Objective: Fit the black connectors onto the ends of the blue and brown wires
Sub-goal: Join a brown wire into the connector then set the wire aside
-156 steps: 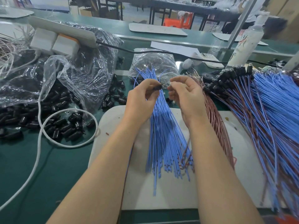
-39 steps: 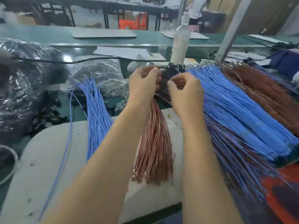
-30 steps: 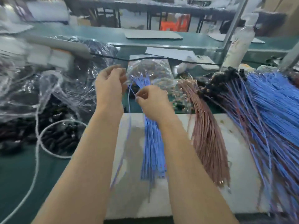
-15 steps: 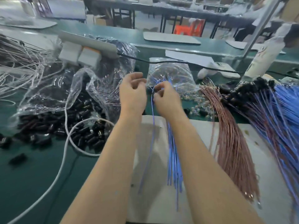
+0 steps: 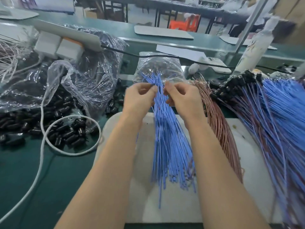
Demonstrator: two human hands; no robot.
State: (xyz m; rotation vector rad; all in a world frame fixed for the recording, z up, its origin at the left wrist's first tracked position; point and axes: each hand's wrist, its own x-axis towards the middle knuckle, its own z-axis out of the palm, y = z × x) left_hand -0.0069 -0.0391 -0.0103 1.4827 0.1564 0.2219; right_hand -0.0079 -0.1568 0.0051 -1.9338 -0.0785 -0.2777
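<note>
A bundle of blue wires [image 5: 170, 146] lies fanned on the white pad [image 5: 165, 205], with a brown wire bundle [image 5: 221, 129] to its right. My left hand [image 5: 139, 96] and my right hand [image 5: 183, 95] are side by side over the top ends of the blue wires. Both have curled fingers, and their fingertips pinch at a blue wire between them; motion blur hides the exact grip. Loose black connectors [image 5: 62, 133] are heaped on the green table to the left. Wires fitted with black connectors [image 5: 239, 83] are piled at the right.
A white cable [image 5: 42, 146] loops over the loose connectors. Crumpled clear plastic bags [image 5: 92, 76] sit at the back left, and a smaller bag [image 5: 158, 66] lies behind my hands. A white bottle [image 5: 254, 47] stands at the back right, with a black cord [image 5: 132, 54] running behind.
My view swung from the finished pile on the right back over the blue bundle. Both hands came with it and now meet at the top ends of the blue wires.
</note>
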